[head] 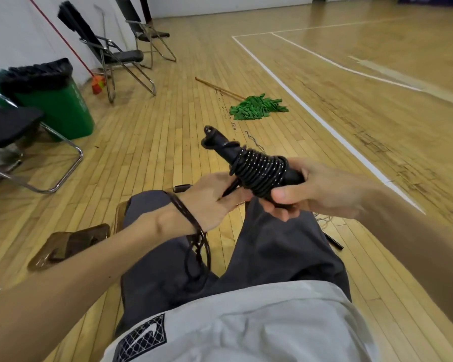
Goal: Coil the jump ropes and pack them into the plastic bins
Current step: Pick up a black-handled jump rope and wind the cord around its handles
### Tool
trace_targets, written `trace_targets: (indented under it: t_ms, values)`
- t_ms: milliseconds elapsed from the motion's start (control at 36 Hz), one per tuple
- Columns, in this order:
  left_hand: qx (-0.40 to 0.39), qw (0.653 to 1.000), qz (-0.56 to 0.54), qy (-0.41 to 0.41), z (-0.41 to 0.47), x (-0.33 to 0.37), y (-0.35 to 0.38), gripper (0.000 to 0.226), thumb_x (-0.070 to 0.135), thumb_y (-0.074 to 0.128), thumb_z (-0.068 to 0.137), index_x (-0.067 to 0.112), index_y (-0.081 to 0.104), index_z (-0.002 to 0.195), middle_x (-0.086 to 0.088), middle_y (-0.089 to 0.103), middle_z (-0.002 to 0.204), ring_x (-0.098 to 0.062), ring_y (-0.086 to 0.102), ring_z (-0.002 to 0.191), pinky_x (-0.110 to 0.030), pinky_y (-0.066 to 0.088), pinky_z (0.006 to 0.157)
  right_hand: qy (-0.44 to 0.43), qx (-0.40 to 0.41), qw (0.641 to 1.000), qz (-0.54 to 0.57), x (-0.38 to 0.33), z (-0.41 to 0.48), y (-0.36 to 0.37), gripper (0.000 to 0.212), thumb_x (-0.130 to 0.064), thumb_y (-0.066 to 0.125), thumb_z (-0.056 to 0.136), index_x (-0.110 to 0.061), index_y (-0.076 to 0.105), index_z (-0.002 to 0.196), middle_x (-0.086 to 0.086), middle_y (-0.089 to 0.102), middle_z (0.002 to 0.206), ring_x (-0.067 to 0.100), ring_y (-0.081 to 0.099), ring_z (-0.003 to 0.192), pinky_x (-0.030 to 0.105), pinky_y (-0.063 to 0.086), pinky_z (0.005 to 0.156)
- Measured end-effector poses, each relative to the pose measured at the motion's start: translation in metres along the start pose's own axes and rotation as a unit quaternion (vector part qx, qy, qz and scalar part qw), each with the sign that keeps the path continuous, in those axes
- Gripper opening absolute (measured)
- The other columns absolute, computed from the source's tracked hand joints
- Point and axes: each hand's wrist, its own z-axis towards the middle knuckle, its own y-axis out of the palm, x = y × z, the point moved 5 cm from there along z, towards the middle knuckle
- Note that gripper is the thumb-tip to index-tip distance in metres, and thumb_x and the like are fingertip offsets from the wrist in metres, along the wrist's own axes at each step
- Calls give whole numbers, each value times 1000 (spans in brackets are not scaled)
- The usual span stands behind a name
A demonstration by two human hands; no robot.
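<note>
Black jump rope [256, 168]: cord w/ white flecks wound tight round its handles, held mid-air above the lap. Right hand [322, 189] fingers curl round the handle end; left hand [215, 199] fingers grip the dark end under the coil. Brown rope [192, 231] loops the left wrist & hangs over the lap. Green mop [258, 107], green bin [58, 100] & folding chairs [120, 54] on the floor beyond.

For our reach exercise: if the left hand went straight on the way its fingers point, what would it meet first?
The coiled jump rope, wound round its handles in the right hand. The left hand lies right beside it, so probably at once; depth is unclear.
</note>
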Motion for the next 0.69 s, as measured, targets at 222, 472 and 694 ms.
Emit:
trace_targets:
  t_ms: [222, 472, 694]
  values:
    - [24, 993, 115, 17, 1, -2, 0, 18, 28, 51, 102, 13, 58, 96, 15, 47, 69, -5, 47, 61, -17, 37, 58, 24, 84, 996, 29, 11, 5, 2, 35, -35, 69, 87, -10, 58, 109, 10, 65, 82, 19, 60, 68, 25, 50, 59]
    - [46, 999, 5, -8, 3, -11, -4, 21, 33, 78, 85, 29, 61, 97, 9, 48, 60, -7, 48, 53, -28, 45, 57, -75, 252, 965, 2, -13, 4, -28, 38, -40, 67, 82, -13, 61, 108, 5, 67, 77, 17, 59, 63, 23, 49, 56]
    - [-37, 994, -83, -61, 9, -19, 6, 31, 21, 76, 88, 18, 58, 113, 5, 52, 61, -9, 49, 53, -20, 45, 55, -61, 352, 931, -76, 4, 2, -54, 21, -30, 68, 94, -14, 62, 104, 5, 69, 74, 17, 61, 60, 30, 50, 59]
